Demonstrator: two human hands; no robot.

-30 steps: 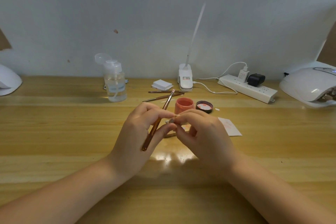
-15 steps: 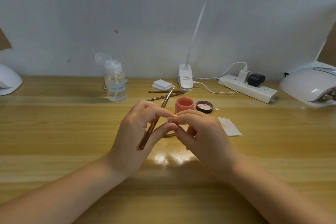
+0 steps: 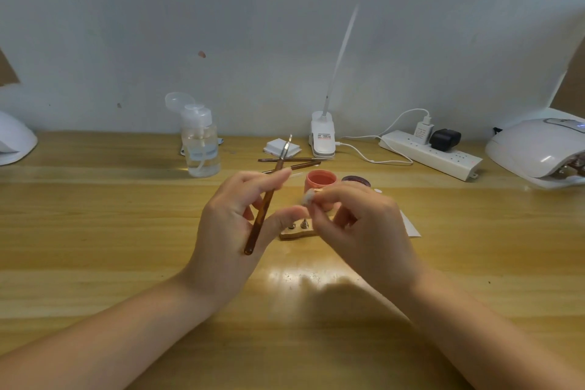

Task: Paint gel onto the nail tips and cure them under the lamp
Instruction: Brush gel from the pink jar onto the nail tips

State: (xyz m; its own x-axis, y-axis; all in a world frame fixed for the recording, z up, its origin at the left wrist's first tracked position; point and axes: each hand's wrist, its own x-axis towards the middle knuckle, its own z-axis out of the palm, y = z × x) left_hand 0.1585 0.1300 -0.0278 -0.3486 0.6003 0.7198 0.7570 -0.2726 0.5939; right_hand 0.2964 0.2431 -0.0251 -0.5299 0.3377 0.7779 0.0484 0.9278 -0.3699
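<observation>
Motion-blurred: right hand [image 3: 357, 225], pale nail tip [image 3: 308, 198] pinched there. Half hidden behind: gel jar [image 3: 319, 180], lid [image 3: 356, 181]. Cut off lower right: curing lamp [image 3: 538, 152].

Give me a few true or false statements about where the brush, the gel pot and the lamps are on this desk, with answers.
1. The left hand holds a brush. True.
2. The orange gel pot has its lid on. False: it stands open, with its dark lid beside it on the desk.
3. The right hand pinches a small pale item. True.
4. The clear pump bottle stands right of the gel pot. False: it stands to its left.
5. A white curing lamp sits at the desk's right end. True.
</observation>
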